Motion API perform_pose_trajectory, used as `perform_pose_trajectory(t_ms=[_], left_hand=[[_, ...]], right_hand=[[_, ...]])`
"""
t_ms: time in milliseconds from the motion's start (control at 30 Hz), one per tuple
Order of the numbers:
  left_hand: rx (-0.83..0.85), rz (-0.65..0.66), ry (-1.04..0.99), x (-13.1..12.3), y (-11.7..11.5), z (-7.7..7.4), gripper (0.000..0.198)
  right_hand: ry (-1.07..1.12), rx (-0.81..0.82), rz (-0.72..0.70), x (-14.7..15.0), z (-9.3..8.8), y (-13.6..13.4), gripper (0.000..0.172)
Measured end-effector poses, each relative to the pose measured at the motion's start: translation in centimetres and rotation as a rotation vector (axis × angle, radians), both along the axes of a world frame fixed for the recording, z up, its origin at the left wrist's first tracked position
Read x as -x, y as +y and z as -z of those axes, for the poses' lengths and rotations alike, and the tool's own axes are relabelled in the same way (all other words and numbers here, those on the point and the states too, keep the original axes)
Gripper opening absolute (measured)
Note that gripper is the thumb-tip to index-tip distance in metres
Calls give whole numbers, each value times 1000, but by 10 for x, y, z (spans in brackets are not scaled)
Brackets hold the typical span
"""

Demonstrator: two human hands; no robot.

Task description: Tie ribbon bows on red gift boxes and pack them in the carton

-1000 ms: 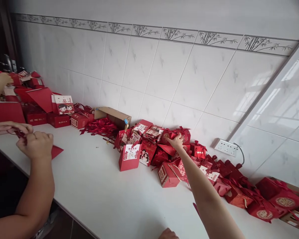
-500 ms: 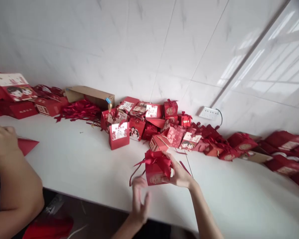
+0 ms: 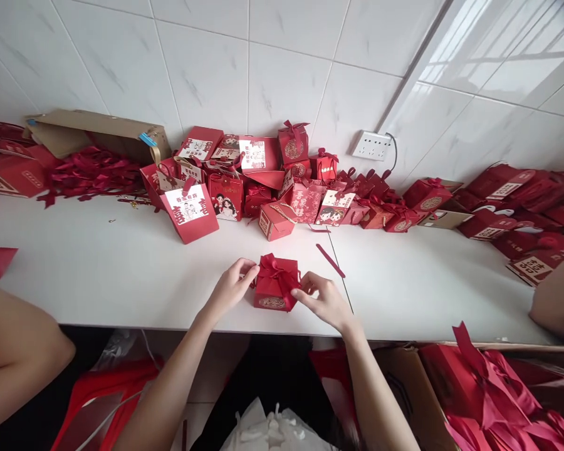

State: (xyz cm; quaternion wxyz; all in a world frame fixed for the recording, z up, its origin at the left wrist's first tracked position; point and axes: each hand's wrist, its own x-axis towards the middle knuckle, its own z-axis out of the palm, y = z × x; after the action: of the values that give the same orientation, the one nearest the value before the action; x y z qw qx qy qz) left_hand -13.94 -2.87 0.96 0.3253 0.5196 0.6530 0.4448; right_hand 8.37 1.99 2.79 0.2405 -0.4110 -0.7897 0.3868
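A small red gift box (image 3: 273,293) with a red ribbon bow (image 3: 277,270) on top stands on the white table (image 3: 122,269) near its front edge. My left hand (image 3: 234,287) pinches the ribbon at the box's left top corner. My right hand (image 3: 323,299) pinches the ribbon at the right side. Both hands are closed on ribbon ends.
A heap of red gift boxes (image 3: 282,181) lines the tiled wall, with a cardboard box (image 3: 94,133) and loose ribbons (image 3: 91,172) at left. A wall socket (image 3: 373,145) sits behind. Another person's arm (image 3: 14,347) is at left. A carton of red boxes (image 3: 489,394) stands at lower right.
My right hand took a box from the heap and brought it to the table's front edge. My left hand came up, and both now pinch its ribbon. The view tilted down.
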Motion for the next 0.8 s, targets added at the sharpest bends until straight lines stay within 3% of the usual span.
perform_pose_trajectory(t_ms=[67,167,267,467,600,633,700,767,800], left_hand=[[60,45,17,-3,-3,-6,30],[70,11,25,-10,-14,-19,33],[64,49,23,-23,-30,-32,29],[-25,276,490,-36,-65,-46,21],[93,520,393,-9,-65,-60,21],[134,506,325,-2,-58,-62,31],[157,323,238,6,-36,-60,45],[131,101,263,4,-10,-51,40],[126,57,279,0,1,-45,37]], right_hand=[[77,-4,47,9,5,0,31],[284,9,123,15,12,7,29],[422,148,135,19,17,18,31],[401,356,182,27,22,34,39],[437,342,181,25,25,32,41],[440,333,178,25,25,31,41],[435,320,178,24,26,30,42],[424,312,187,25,27,28,41],[419,309,195,25,28,28,41]])
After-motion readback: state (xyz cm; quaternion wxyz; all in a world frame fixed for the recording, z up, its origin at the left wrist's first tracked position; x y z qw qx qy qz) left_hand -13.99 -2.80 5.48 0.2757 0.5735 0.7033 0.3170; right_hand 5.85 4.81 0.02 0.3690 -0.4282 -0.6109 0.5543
